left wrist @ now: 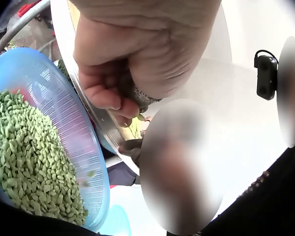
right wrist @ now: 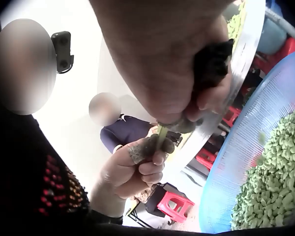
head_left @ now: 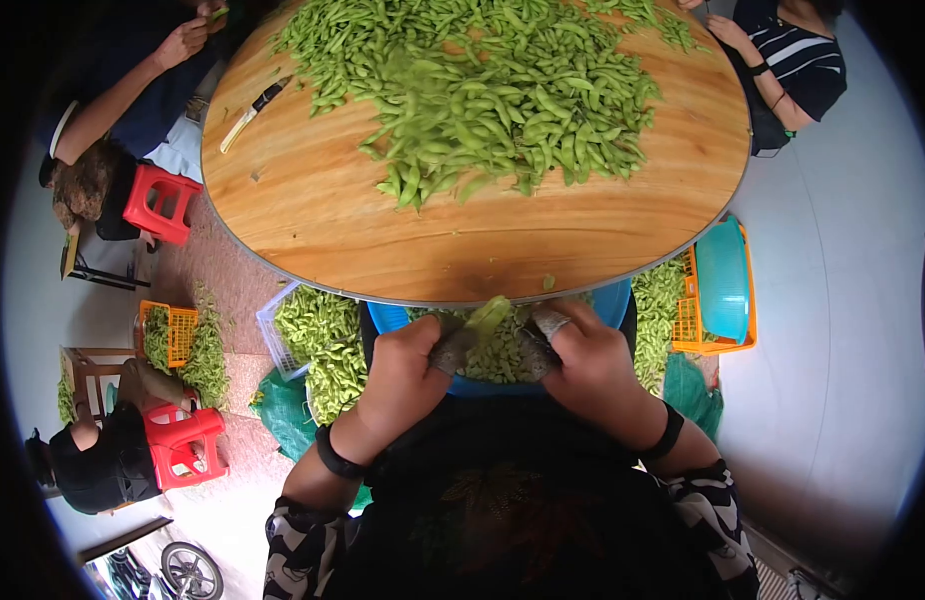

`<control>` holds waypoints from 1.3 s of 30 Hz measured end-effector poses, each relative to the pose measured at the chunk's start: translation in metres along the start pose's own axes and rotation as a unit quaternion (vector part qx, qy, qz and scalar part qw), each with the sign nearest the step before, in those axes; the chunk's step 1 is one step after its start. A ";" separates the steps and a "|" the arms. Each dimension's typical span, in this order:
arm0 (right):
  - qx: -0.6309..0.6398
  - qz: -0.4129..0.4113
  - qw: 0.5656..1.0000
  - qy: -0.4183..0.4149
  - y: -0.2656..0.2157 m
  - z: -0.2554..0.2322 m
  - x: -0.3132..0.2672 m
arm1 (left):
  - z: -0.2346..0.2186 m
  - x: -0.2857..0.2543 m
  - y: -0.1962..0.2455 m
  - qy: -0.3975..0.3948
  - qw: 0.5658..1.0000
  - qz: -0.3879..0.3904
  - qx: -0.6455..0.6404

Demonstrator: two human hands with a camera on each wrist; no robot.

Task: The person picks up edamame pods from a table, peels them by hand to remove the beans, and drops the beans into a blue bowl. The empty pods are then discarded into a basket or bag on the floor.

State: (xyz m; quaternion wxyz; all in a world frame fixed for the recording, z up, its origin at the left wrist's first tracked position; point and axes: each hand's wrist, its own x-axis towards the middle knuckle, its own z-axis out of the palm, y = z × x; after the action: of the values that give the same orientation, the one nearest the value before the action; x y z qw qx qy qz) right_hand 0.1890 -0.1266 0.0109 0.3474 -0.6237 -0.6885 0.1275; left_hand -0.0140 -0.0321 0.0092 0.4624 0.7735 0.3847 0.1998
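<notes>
A green pod is held between both hands over a blue basket of shelled beans. My left hand pinches the pod between a grey-covered thumb and curled fingers. My right hand, its thumb also covered in grey, has curled fingers. In the right wrist view the pod stands up from the left hand, its upper end at the thumb and fingers of the right hand. The left wrist view shows the left hand curled, beside the blue basket.
A round wooden table bears a heap of green pods and a knife. Crates and heaps of pods flank the lap, with an orange crate at right. Other people sit around; red stools stand at left.
</notes>
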 end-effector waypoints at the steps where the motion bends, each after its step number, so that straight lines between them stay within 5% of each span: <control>1: -0.015 -0.028 0.999 0.033 -0.002 -0.001 0.002 | 0.003 0.001 -0.004 0.021 0.996 0.066 0.054; 5: 0.070 -0.029 0.996 0.055 -0.009 0.004 0.017 | 0.003 0.004 0.013 0.005 0.981 0.177 0.080; 7: 0.348 0.131 0.924 -0.089 -0.008 -0.005 0.017 | 0.002 0.007 0.015 -0.031 0.973 0.228 -0.010; 8: 0.348 0.132 0.924 -0.087 -0.006 -0.007 0.016 | 0.003 0.006 0.017 -0.033 0.973 0.229 -0.011; 10: 0.623 0.291 0.704 -0.176 -0.001 -0.009 0.012 | 0.004 0.005 0.020 -0.127 0.964 0.127 -0.194; 14: 0.613 0.311 0.717 -0.120 0.009 0.000 0.003 | 0.012 0.012 0.008 -0.132 0.961 0.062 -0.236; 16: 0.518 0.329 0.777 -0.141 0.010 -0.003 0.002 | 0.018 0.014 0.003 -0.137 0.968 0.158 -0.135; 20: 0.418 0.295 0.838 -0.191 0.021 -0.001 -0.002 | 0.015 0.013 0.001 -0.156 0.968 0.189 -0.047; 22: 0.160 0.075 0.982 -0.065 0.027 0.012 -0.008 | 0.013 0.014 0.004 -0.171 0.967 0.187 0.001; 23: 0.158 0.071 0.983 -0.064 0.028 0.012 -0.009 | 0.011 0.015 0.007 -0.168 0.968 0.189 0.002; 25: -0.051 0.071 0.988 -0.127 0.022 0.012 -0.009 | 0.005 0.013 0.010 -0.118 0.982 0.149 0.001; 28: 0.050 0.048 0.992 -0.105 0.008 0.000 -0.004 | -0.012 0.005 0.003 -0.029 0.994 0.097 -0.048; 29: 0.051 0.045 0.992 -0.105 0.006 -0.004 0.002 | -0.021 0.001 -0.002 0.004 0.994 0.102 -0.047; 31: 0.030 -0.011 0.999 0.033 0.007 -0.011 0.017 | -0.043 -0.011 -0.011 0.048 0.996 0.045 -0.053; 33: -0.023 0.031 0.999 0.036 0.019 -0.010 0.026 | -0.064 -0.019 -0.022 0.136 0.989 0.005 -0.057; 36: -0.106 0.066 0.991 0.049 0.024 0.004 0.026 | -0.105 -0.032 -0.048 0.260 0.962 -0.040 0.067; 39: -0.005 0.015 0.998 -0.059 0.010 0.003 0.016 | -0.134 -0.043 -0.073 0.310 0.912 -0.092 0.251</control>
State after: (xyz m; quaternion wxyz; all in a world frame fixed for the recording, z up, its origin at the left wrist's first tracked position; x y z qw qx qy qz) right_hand 0.1948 -0.1083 0.0078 0.3014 -0.6272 -0.6987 0.1661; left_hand -0.1599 0.0301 0.0138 0.1269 0.7240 0.6161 0.2832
